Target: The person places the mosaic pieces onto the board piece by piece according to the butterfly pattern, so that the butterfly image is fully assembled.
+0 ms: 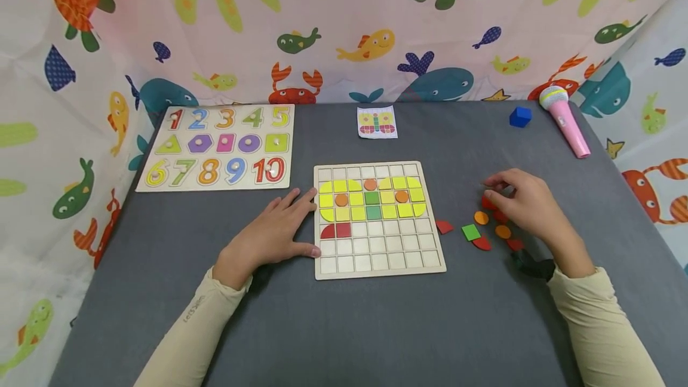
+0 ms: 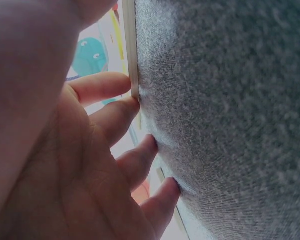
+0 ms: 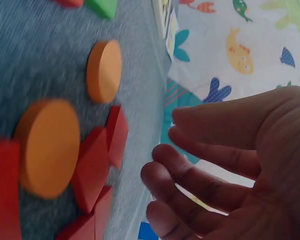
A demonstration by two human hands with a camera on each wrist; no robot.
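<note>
A wooden grid board [image 1: 399, 246] lies on the table, its upper rows filled with yellow, orange and green pieces. Two red pieces [image 1: 335, 231] sit at the left of the row below. My left hand [image 1: 267, 234] rests along the board's left edge, fingers spread, fingertips on the cloth and edge. Over a loose group of pieces to the right hovers my right hand [image 1: 529, 205], fingers bent loosely with nothing seen between them. Near it lie red pieces [image 3: 93, 167], orange discs [image 3: 48, 148] and a green square [image 1: 470, 232]; the hand hides part of the group.
A number-and-shape puzzle board [image 1: 217, 148] lies at the back left. Behind the grid board is a small card [image 1: 377, 122] with a butterfly pattern. A blue cube [image 1: 520, 116] and a pink toy microphone [image 1: 567, 121] are at the back right, before a printed curtain [image 1: 344, 82].
</note>
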